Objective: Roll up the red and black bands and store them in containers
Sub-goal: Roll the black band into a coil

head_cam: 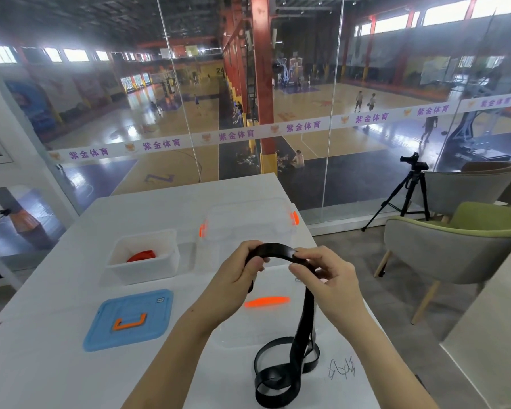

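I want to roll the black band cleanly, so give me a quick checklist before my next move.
1. Grip on the black band: ok, left hand and right hand both pinch its upper part.
2. Band free of tangles: not ok, its lower part lies in loose loops on the table.
3. Roll started at the end: cannot tell, the hands hide it.
4. Red band stored: ok, in the white container.
5. Clear container open: ok, its clear lid lies on the table.
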